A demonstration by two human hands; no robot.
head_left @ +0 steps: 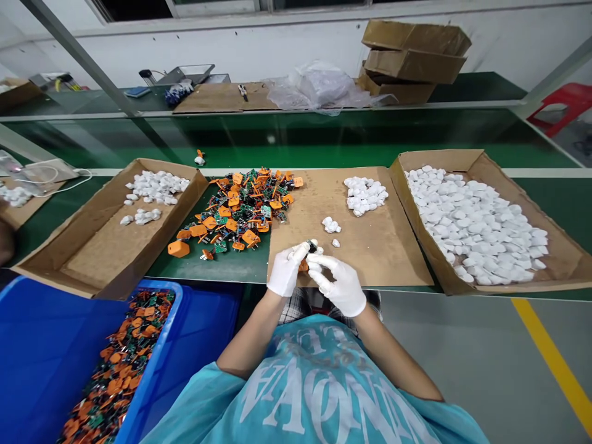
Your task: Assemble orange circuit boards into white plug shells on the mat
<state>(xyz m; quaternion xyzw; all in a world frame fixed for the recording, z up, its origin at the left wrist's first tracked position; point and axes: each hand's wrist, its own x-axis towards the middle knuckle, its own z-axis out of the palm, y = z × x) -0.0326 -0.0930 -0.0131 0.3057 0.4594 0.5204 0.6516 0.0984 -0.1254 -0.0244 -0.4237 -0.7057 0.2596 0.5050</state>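
Head view: in the lower middle, a person in a turquoise T-shirt (324,382) with large white lettering works at a green-topped bench (222,267); both hands wear white gloves and meet over the near edge of a flat brown cardboard sheet (374,246).

The left hand (285,270) is closed, its fingertips pinching a small part in black, orange and white (303,266); the right hand (340,287) is curled, thumb and forefinger bent towards each other, its fingertips at the same small part; whether they grip it or only touch it, one cannot tell.

Just beyond the hands on the sheet lie one single white piece (336,243), a little white cluster (331,225) and, farther off, a larger white heap (365,196); to the left, a loose pile of orange plastic pieces and green circuit boards (240,209) spreads over the bench top.

At the right stands a shallow cardboard tray (562,253) holding many white rounded pieces (481,228); at the left, a second cardboard tray (87,246) holds fewer white pieces (160,185); below it, a blue plastic bin (41,357) contains more orange and green parts (123,364); on the shelf behind rest clear plastic wrapping (319,86) and stacked cardboard boxes (411,65).
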